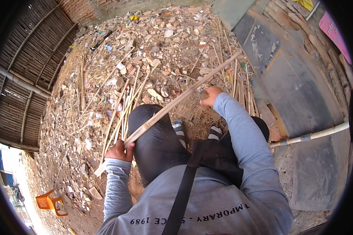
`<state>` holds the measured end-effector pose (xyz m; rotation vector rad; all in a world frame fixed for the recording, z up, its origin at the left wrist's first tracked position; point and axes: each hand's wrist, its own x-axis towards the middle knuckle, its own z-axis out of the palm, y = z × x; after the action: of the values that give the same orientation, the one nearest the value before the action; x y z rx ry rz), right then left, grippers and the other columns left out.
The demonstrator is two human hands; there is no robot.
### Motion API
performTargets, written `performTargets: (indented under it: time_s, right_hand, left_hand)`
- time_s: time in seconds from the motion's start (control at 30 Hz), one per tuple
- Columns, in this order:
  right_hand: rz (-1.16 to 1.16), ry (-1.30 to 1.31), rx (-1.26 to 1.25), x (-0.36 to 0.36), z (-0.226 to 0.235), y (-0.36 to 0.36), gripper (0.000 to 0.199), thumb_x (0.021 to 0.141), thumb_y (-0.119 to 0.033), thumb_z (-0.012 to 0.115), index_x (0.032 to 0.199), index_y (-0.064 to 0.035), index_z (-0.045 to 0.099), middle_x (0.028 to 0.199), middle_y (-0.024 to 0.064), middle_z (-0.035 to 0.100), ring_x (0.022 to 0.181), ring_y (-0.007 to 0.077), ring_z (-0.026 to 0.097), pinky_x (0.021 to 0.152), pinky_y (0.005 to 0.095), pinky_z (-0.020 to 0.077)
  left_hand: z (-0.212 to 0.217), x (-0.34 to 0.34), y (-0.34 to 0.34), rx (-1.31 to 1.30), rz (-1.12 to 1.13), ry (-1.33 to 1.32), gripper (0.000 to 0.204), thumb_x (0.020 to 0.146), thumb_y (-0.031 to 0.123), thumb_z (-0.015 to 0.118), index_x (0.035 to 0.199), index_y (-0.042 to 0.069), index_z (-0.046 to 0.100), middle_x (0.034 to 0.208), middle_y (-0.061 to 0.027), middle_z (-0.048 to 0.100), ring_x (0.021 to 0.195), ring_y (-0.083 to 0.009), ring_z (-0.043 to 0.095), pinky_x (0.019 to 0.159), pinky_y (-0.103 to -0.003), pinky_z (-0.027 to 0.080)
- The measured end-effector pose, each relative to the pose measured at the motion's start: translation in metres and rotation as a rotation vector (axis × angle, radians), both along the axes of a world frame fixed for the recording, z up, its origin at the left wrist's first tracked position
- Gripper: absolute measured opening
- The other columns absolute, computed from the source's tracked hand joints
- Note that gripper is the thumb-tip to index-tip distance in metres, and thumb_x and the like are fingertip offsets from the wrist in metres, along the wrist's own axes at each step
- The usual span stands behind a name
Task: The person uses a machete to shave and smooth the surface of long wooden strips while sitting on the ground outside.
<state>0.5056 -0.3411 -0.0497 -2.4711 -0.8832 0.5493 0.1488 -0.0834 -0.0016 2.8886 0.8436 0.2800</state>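
A long split bamboo strip runs slantwise across my lap, from the lower left up to the far right, passing over my left knee. Its near end is in my left hand, whose fingers are closed round it. My right hand is beside the strip's far half, below it and bent inward. Those fingers are closed on a small greyish thing, mostly hidden, whose kind I cannot make out. Several thin bamboo slats lie on the ground beyond my left knee.
Rubble and dry straw cover the ground ahead. More bamboo slats lie beyond my right knee. Dark flat panels and a pale pole are at the right. A slatted bamboo wall stands left, an orange plastic chair lower left.
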Motion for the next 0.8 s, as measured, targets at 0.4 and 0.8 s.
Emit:
performTargets:
  time_s: [0.4, 0.8]
  right_hand:
    - [-0.040, -0.100, 0.002, -0.017, 0.012, -0.005, 0.045, 0.069, -0.036, 0.074, 0.101, -0.0060, 0.067, 0.090, 0.0195, 0.067, 0.088, 0.0364, 0.064, 0.082, 0.0411, 0.0514]
    - [-0.074, -0.428, 0.219, -0.030, 0.041, -0.008, 0.034, 0.072, -0.031, 0.073, 0.097, -0.0093, 0.064, 0.084, 0.0145, 0.066, 0.082, 0.0355, 0.064, 0.072, 0.0453, 0.0519]
  left_hand:
    - [0.004, 0.002, 0.005, 0.035, -0.001, 0.018, 0.046, 0.084, 0.050, 0.061, 0.075, 0.005, 0.053, 0.062, -0.0195, 0.060, 0.059, -0.0405, 0.060, 0.056, -0.049, 0.047]
    - [-0.018, -0.005, 0.002, -0.026, 0.022, -0.091, 0.044, 0.081, 0.049, 0.065, 0.077, 0.007, 0.052, 0.063, -0.0168, 0.059, 0.058, -0.0400, 0.059, 0.054, -0.050, 0.046]
